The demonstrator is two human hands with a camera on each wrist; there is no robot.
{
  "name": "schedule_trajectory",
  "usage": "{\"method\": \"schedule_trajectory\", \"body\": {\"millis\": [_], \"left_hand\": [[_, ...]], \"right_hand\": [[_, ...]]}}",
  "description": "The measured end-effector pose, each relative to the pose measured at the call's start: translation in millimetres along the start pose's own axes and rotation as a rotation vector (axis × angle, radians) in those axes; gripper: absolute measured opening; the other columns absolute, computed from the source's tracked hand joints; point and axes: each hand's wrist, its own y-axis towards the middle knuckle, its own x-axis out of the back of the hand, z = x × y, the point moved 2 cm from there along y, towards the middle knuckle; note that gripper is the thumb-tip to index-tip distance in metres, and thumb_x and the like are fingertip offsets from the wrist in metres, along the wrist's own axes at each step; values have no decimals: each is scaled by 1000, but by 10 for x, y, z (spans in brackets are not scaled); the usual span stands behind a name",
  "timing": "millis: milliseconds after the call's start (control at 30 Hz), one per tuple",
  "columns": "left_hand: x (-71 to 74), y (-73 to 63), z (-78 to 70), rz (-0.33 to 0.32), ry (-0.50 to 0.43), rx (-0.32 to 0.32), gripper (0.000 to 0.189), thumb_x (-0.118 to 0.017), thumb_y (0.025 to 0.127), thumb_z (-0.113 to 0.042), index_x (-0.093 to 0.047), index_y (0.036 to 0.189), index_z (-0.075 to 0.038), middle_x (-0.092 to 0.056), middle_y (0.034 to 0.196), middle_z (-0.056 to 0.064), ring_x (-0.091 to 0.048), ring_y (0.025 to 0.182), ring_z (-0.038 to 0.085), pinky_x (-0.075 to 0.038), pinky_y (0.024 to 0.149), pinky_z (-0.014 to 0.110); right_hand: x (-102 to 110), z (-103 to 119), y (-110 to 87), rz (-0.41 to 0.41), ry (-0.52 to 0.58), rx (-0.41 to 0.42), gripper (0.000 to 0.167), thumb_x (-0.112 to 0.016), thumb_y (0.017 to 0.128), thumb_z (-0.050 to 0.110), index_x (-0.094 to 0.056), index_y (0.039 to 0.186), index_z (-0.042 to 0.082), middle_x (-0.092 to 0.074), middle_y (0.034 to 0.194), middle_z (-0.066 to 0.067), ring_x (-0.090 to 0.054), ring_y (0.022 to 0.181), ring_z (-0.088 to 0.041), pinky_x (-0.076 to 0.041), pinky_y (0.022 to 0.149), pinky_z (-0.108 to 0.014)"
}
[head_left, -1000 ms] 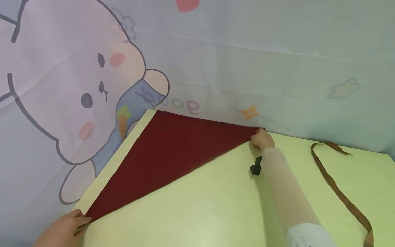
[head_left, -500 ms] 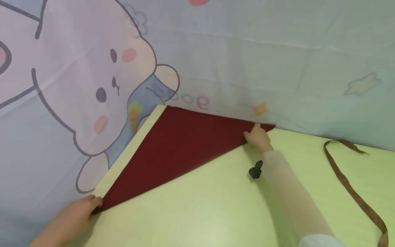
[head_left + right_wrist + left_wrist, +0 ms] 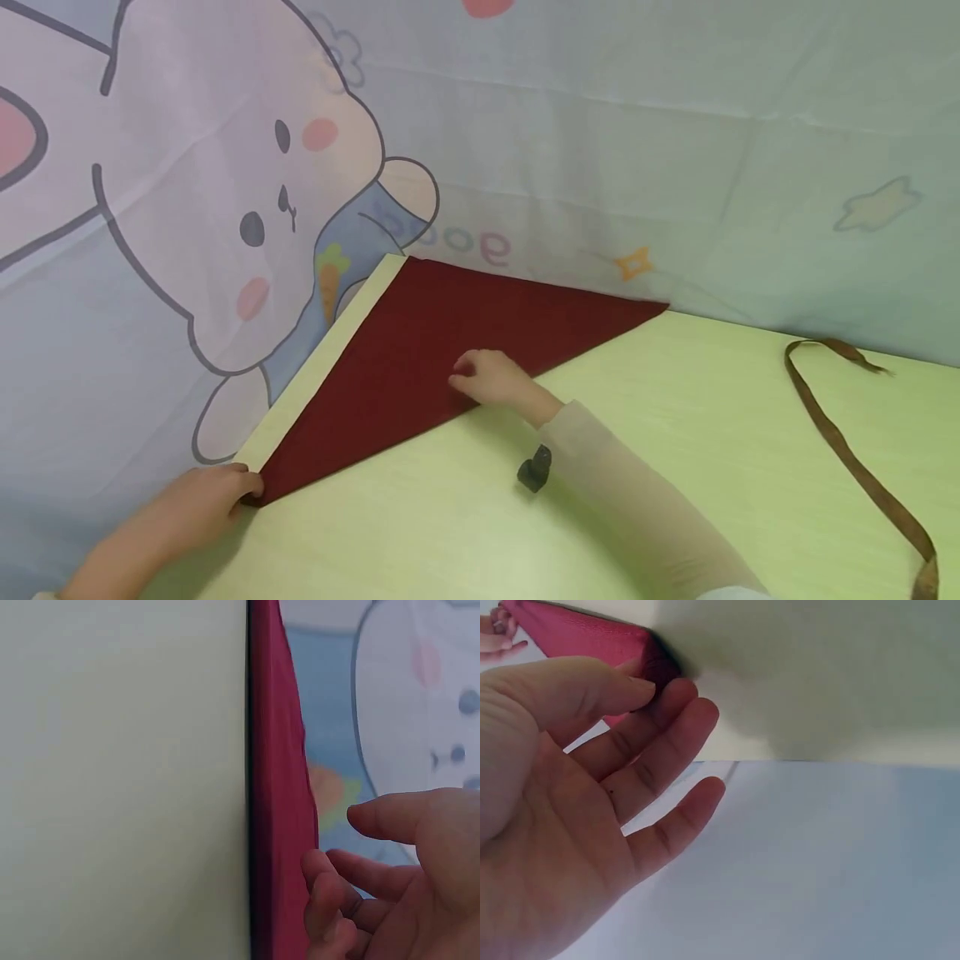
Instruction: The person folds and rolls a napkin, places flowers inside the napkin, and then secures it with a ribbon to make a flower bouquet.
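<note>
A dark red cloth [image 3: 420,333], folded into a triangle, lies flat on the pale yellow table [image 3: 420,508]. At its near left corner my left hand [image 3: 198,500] pinches the fabric; the left wrist view shows thumb and fingertips closed on the dark corner [image 3: 660,666]. My right hand [image 3: 495,382] is over the long front edge of the cloth, holding nothing. In the right wrist view its thumb stands apart from the loosely bent fingers [image 3: 322,900], beside the red fabric [image 3: 281,825]. Whether those fingers touch the cloth I cannot tell.
A narrow brown ribbon [image 3: 847,454] lies curved on the table at the right. Behind the table hangs a curtain [image 3: 600,167] printed with a cartoon rabbit. A small black device [image 3: 535,468] is beside the right wrist.
My right hand has let go of the cloth's far right corner and moved left and nearer, to the middle of the long edge. My left hand still pinches its corner. The head view has shifted.
</note>
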Motion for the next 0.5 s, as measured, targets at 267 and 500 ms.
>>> {"method": "schedule_trajectory", "body": {"millis": [267,500], "left_hand": [[86,302,-78,150,10,-3,26,-67,73,4,-61,67,-20,-54,69,-8,-51,61,8,-44,55,34],[116,573,-164,260,-3,-10,33,-64,77,7,-46,63,-17,-43,62,-7,-37,59,10,-35,53,30]], "right_hand": [[-543,509,-32,88,180,120,20,-60,95,23,-70,107,10,-66,93,4,-56,74,-6,-46,66,-20],[-870,785,-59,83,324,181,16,-61,95,19,-71,101,8,-65,79,7,-56,60,-2,-46,59,-16]]}}
